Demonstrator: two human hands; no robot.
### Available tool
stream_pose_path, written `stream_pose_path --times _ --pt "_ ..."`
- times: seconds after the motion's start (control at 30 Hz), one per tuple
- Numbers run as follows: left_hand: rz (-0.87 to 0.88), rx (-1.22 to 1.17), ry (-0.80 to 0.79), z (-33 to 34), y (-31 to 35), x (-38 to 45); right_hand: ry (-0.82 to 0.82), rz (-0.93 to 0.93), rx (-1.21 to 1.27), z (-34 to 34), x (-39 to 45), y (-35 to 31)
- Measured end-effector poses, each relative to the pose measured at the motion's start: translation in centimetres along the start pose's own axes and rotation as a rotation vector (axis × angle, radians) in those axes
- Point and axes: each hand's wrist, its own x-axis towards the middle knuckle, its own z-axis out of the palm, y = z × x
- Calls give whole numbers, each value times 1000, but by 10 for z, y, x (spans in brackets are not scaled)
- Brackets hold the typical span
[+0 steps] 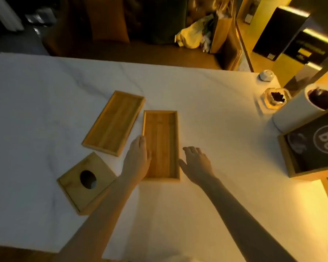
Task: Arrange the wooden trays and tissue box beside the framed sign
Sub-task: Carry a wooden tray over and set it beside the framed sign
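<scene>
Two shallow wooden trays lie on the white tabletop. One tray runs straight away from me at the centre; the other tray lies angled to its left. A wooden tissue box with an oval hole sits at the near left. The framed sign, dark with a "B8" logo in a wooden frame, stands at the right edge. My left hand rests flat against the centre tray's left rim. Just right of that tray, my right hand hovers with fingers apart, holding nothing.
A white cylinder with a dark inside stands beside the sign. A glass ashtray and a small white cup sit at the far right of the table. A brown sofa with bags lies beyond the far edge.
</scene>
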Motion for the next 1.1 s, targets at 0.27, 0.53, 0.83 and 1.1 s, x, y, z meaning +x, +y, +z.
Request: stream_pose_path --times 0.27,0.53,0.83,1.1 --pt "-171 -39 -103 47 -26 -24 -62 214 74 56 0 -3" --pt "-321 -237 -126 48 -29 -21 -60 319 326 66 -5 -17" --pt "-383 -665 -177 8 -29 -19 -19 333 768 35 -9 -21" --pt "-546 -988 -336 -28 -41 -12 -171 369 1221 5 -21 -14"
